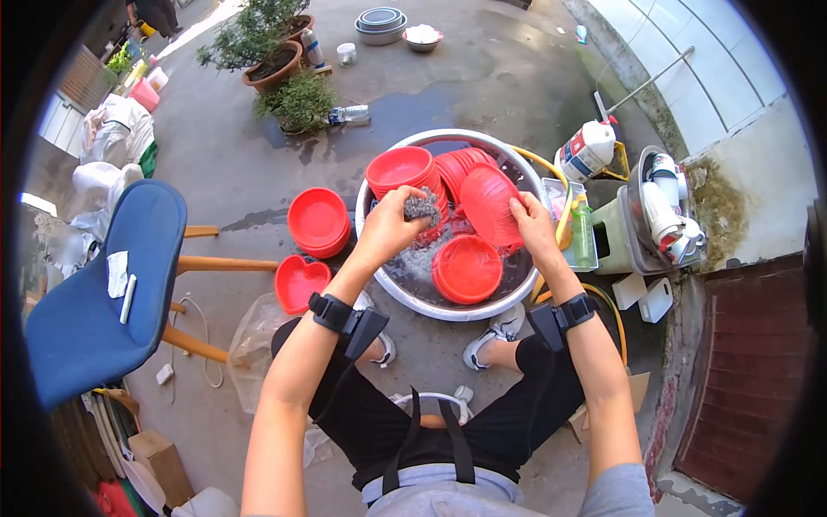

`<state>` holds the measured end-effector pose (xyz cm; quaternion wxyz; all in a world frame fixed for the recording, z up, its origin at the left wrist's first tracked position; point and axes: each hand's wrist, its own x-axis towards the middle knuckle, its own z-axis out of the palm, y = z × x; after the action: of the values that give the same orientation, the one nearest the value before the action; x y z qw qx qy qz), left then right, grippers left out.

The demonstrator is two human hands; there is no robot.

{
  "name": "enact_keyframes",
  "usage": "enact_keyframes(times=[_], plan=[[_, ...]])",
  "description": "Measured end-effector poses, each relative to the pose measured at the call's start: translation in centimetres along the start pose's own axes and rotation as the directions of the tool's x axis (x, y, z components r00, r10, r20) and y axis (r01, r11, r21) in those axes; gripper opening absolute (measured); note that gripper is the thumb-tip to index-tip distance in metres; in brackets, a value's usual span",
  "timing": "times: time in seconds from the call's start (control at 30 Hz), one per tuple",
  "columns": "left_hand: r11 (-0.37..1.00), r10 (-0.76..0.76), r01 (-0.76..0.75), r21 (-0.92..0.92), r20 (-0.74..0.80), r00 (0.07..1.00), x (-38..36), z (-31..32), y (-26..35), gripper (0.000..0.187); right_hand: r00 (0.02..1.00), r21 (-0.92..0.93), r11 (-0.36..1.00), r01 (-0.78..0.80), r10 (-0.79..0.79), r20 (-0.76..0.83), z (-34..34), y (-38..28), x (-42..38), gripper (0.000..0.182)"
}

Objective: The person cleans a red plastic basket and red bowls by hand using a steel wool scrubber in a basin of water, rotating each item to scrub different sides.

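Observation:
My left hand (390,226) is closed on a grey scouring pad (420,207) above the left part of a large metal basin (405,303) of water. Over the basin's right side, my right hand (536,227) grips the edge of a red plastic bowl (489,203), tilted with its ribbed outside showing. Under and behind my left hand stand stacked red bowls (401,165). Another red bowl stack (468,269) sits in the water at the near side. Outside the basin on the left are more round red bowls (317,221) and a heart-shaped red bowl (301,283).
A blue chair (103,284) stands at the left. Right of the basin are a yellow hose (560,185), a green bottle (583,234), a white jug (589,146) and a tub (613,226) with containers on it. Potted plants (274,69) stand ahead, and a person (153,15) is far off.

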<state>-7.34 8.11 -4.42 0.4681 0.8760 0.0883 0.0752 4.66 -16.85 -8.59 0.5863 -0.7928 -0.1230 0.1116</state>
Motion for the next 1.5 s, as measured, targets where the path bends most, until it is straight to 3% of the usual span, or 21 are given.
enact_keyframes(times=[0.07, 0.13, 0.2, 0.4, 0.47, 0.53, 0.6, 0.67, 0.73, 0.8, 0.97, 1.07, 1.2, 1.27, 1.37, 1.43, 1.47, 1.5], plan=[[0.995, 0.003, -0.008, -0.104, -0.045, 0.999, 0.3, -1.0, 2.4, 0.040, 0.995, 0.267, 0.959, -0.097, 0.095, 0.019, -0.5, -4.5, -1.2, 0.022], [0.983, 0.033, -0.045, -0.177, -0.068, 0.997, 0.8, -1.1, 3.2, 0.038, 0.994, 0.317, 0.943, -0.106, 0.109, 0.008, -0.8, -6.6, -1.9, 0.022], [0.909, -0.054, -0.013, -0.416, -0.150, 0.987, 0.9, -0.8, 3.9, 0.036, 0.991, 0.366, 0.922, -0.124, 0.131, 0.007, -0.8, -6.9, -2.1, 0.022], [0.843, -0.085, -0.046, -0.536, -0.216, 0.973, 1.6, -0.3, 5.1, 0.033, 0.990, 0.480, 0.868, -0.132, 0.137, 0.024, 0.7, -7.3, -1.7, 0.019], [0.841, -0.089, -0.076, -0.535, -0.275, 0.957, 1.9, 0.0, 5.8, 0.032, 0.996, 0.306, 0.950, -0.068, 0.083, -0.037, 1.2, -7.2, -1.0, 0.018], [0.855, -0.100, -0.052, -0.516, -0.263, 0.959, 2.3, 0.6, 6.1, 0.033, 0.997, 0.296, 0.955, -0.035, 0.054, -0.054, 2.0, -7.1, -0.6, 0.019], [0.930, 0.121, -0.232, -0.284, -0.361, 0.925, 2.5, 1.3, 6.8, 0.034, 0.998, 0.212, 0.977, 0.036, -0.024, -0.058, 2.1, -6.7, -0.3, 0.021], [0.923, 0.192, -0.292, -0.250, -0.356, 0.914, 2.6, 1.8, 8.0, 0.040, 0.996, 0.169, 0.984, 0.058, -0.045, -0.079, 2.4, -7.1, -0.3, 0.021], [0.861, 0.507, -0.487, 0.143, -0.291, 0.811, 2.7, 2.1, 8.7, 0.050, 0.969, -0.007, 0.979, 0.203, -0.201, -0.145, 2.6, -7.7, -0.4, 0.019], [0.860, 0.511, -0.491, 0.143, -0.247, 0.823, 2.6, 2.2, 8.5, 0.057, 0.965, -0.010, 0.981, 0.195, -0.194, -0.176, 2.2, -8.5, -0.9, 0.019], [0.906, 0.403, -0.327, 0.269, -0.306, 0.863, 3.0, 1.2, 7.4, 0.051, 0.939, -0.214, 0.933, 0.290, -0.321, -0.126, 0.8, -8.3, -1.2, 0.019], [0.918, 0.370, -0.290, 0.269, -0.326, 0.870, 2.8, 1.3, 7.9, 0.044, 0.946, -0.223, 0.941, 0.256, -0.291, -0.144, 0.5, -8.2, -1.4, 0.019], [0.907, 0.382, -0.419, -0.033, -0.353, 0.854, 3.1, 1.5, 8.2, 0.038, 0.950, -0.147, 0.967, 0.209, -0.237, -0.204, -0.1, -7.8, -1.1, 0.020], [0.874, 0.396, -0.467, -0.136, -0.358, 0.846, 3.2, 1.6, 8.2, 0.037, 0.933, -0.254, 0.947, 0.196, -0.260, -0.249, -0.2, -8.0, -1.1, 0.023], [0.906, 0.360, -0.406, -0.116, -0.292, 0.886, 2.9, 1.6, 8.2, 0.038, 0.934, -0.337, 0.929, 0.155, -0.249, -0.256, -0.2, -7.7, -0.9, 0.024], [0.920, 0.386, -0.389, -0.038, -0.069, 0.920, 2.8, 1.5, 8.0, 0.036, 0.941, -0.338, 0.937, 0.084, -0.187, -0.283, -0.4, -7.8, -0.7, 0.023], [0.920, 0.387, -0.390, -0.039, -0.068, 0.920, 2.6, 1.7, 8.0, 0.036, 0.943, -0.337, 0.941, 0.018, -0.128, -0.308, -0.5, -7.9, -0.6, 0.022], [0.910, 0.408, -0.403, 0.098, -0.033, 0.912, 2.2, 2.2, 7.9, 0.035, 0.942, -0.338, 0.941, 0.017, -0.128, -0.309, -0.7, -7.6, -0.3, 0.022]])
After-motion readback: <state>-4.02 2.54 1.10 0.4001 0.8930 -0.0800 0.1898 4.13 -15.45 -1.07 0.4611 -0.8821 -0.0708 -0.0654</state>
